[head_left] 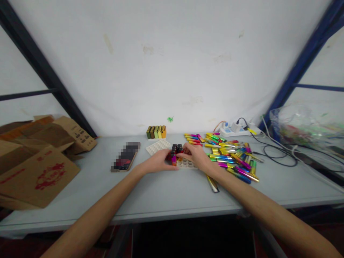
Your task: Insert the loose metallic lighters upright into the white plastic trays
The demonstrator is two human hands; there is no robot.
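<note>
Several upright lighters (174, 158) with black tops stand in one end of a white tray with rows of holes (188, 164) at the middle of the table. My left hand (158, 161) curves round the left side of this group, thumb in front and fingers behind. From the right, my right hand (198, 156) reaches over the tray, its thumb and fingers pinched at a lighter beside the group; the fingers partly hide it. Loose shiny lighters (228, 157) in gold, purple, blue and green lie heaped just right of my right hand.
Another white holed tray (158, 147) lies behind my left hand. By the wall stands a block of yellow and green lighters (156, 132). A phone (126, 157) and cardboard boxes (51, 168) are leftward. A power strip (236, 129), cables (279, 159) and a plastic bag (298, 123) lie rightward.
</note>
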